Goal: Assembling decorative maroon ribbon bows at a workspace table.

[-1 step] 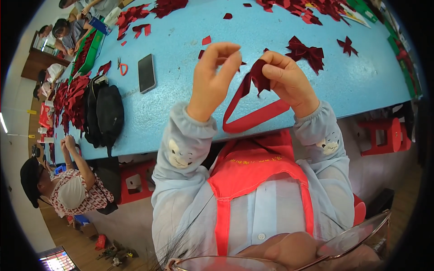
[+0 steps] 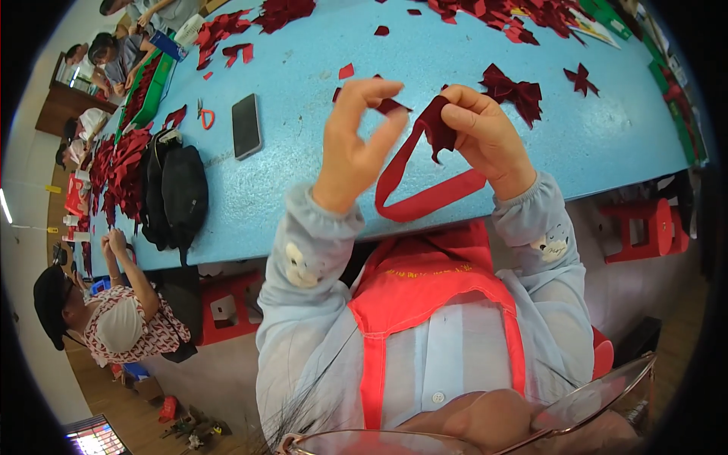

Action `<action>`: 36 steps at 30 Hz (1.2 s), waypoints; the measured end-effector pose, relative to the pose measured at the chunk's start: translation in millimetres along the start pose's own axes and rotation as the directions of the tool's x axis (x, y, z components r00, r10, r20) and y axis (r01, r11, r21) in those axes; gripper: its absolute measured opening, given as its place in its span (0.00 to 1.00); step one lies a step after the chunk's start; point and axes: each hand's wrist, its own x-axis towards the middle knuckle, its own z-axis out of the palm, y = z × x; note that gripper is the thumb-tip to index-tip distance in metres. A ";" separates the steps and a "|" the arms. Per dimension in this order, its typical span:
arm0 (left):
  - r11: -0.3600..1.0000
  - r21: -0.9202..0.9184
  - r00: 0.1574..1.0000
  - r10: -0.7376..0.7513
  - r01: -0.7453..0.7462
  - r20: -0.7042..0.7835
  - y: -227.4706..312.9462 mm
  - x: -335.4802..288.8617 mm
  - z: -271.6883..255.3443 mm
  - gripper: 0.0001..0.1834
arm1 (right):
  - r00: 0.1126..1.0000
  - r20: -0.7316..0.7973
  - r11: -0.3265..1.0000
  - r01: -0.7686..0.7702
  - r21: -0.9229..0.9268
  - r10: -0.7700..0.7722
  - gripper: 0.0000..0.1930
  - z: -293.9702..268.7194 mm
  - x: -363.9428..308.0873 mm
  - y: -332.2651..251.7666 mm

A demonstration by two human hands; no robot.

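My right hand [image 2: 485,133] pinches a dark red velvet ribbon [image 2: 437,130] between thumb and fingers. From there the ribbon hangs in a long loop, its lighter underside showing where it bends back toward my right wrist. To the left, my left hand [image 2: 355,136] is raised, thumb and fingers apart with nothing between them, slightly blurred. Just beyond my hands a finished-looking velvet bow [image 2: 513,92] lies on the blue table [image 2: 303,83]. A smaller bow-shaped piece [image 2: 582,80] rests farther right.
Left of my hands lie a phone [image 2: 246,127], orange-handled scissors [image 2: 205,115] and a black bag [image 2: 174,186]. Red ribbon pieces [image 2: 125,171] are heaped at the left and along the far side. A green crate [image 2: 148,89] stands far left. A co-worker [image 2: 114,311] sits at the left.
My left hand has opened wider, its thumb and fingers spreading farther apart. My right hand keeps its hold on the ribbon, and the loop shifts slightly.
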 end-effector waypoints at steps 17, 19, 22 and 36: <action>0.857 -0.424 0.932 -0.355 0.293 -0.073 -26.3 -15.3 32.2 0.08 | 0.867 -0.487 0.974 -0.008 -0.227 -0.106 0.06 32.9 -22.2 25.3; 0.849 -0.416 0.925 -0.377 0.327 -0.042 -36.0 -17.6 34.8 0.09 | 0.845 -0.525 0.985 0.011 -0.175 -0.103 0.06 29.3 -18.7 30.7; 0.843 -0.401 0.922 -0.388 0.359 0.010 -41.9 -20.8 36.8 0.10 | 0.833 -0.530 0.970 0.029 -0.242 -0.157 0.06 20.6 -19.0 41.4; 0.747 -0.494 0.886 -0.449 0.444 0.116 -32.3 -13.9 27.7 0.14 | 0.855 -0.500 0.986 0.067 -0.150 -0.134 0.05 15.6 -13.3 52.8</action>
